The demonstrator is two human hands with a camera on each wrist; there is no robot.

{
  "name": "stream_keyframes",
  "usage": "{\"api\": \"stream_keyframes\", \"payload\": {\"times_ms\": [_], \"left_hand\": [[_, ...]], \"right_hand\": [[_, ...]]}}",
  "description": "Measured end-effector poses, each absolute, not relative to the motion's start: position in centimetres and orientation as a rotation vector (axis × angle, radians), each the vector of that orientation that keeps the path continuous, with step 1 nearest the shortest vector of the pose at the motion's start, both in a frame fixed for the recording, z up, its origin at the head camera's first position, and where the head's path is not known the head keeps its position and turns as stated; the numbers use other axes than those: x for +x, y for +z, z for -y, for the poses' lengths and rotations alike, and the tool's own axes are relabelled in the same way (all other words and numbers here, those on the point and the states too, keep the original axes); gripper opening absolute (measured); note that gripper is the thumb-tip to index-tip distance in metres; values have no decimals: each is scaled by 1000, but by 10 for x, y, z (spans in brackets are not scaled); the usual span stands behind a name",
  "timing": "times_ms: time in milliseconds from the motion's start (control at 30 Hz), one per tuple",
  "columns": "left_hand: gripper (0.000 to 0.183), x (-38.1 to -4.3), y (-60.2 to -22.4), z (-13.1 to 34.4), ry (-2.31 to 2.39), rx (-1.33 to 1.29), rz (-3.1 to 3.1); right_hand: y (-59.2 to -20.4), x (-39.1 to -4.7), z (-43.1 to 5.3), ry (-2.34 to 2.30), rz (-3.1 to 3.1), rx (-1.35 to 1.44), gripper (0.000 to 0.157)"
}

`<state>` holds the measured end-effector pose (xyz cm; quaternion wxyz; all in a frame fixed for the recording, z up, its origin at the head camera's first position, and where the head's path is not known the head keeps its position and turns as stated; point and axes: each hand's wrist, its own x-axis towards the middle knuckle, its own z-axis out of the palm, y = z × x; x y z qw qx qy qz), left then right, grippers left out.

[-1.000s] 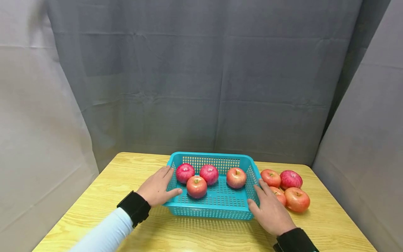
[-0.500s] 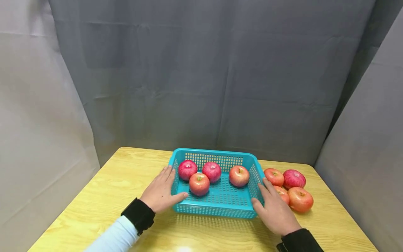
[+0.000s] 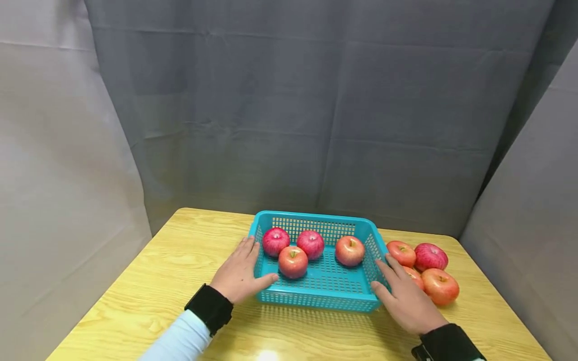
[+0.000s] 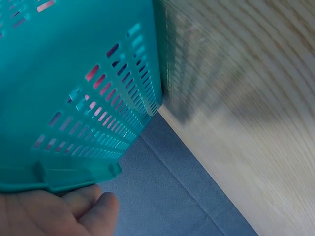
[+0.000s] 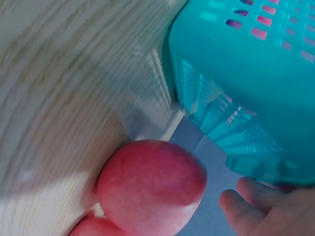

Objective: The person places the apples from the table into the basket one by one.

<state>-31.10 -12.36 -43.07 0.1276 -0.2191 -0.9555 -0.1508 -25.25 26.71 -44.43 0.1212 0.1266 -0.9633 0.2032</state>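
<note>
A turquoise plastic basket point(image 3: 316, 290) with slotted walls stands on the table with several red apples point(image 3: 293, 262) inside. Its left rim meets my left hand point(image 3: 240, 274), whose fingers lie along it, thumb reaching toward the front corner. On the opposite side my right hand point(image 3: 410, 303) rests at the right rim, fingers extended. In the left wrist view the fingertips point(image 4: 101, 209) show right at the rim's edge. The right wrist view has the fingers point(image 5: 243, 211) close to the rim, beside a loose apple point(image 5: 152, 187).
Several more apples point(image 3: 440, 287) sit in a cluster on the wooden table point(image 3: 149, 296), just right of the basket and beyond my right hand. A grey curtain point(image 3: 316, 110) hangs behind the table, with paler cloth point(image 3: 58, 175) at both sides.
The head view has shifted, so basket, apples and table all appear further right. Both hands remain at the basket's two side rims, and the apples keep their places.
</note>
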Motion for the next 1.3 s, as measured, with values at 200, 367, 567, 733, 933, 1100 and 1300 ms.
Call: {"api": "stream_keyframes", "payload": {"times_ms": [200,367,567,733,933,1100,1300], "left_hand": [[101,-310,-428,122,-437,-634,2791],[99,-310,-427,124,-444,-629,2786],[99,-309,-425,124,-437,-627,2784],[99,-311,-426,123,-440,-635,2783],[97,-314,-430,121,-455,-652,2783],[98,-312,-430,122,-445,-646,2796],[98,-310,-429,123,-456,-647,2803]], "right_hand": [[-435,-259,-292,595,2790,378,56],[-431,-269,-312,500,2868,258,59],[-447,-277,-325,404,2914,266,66],[-456,-281,-329,330,2912,247,85],[-462,-285,-332,242,2913,242,92],[-462,-289,-334,240,2923,234,92],[-458,-290,-334,243,2959,244,91]]}}
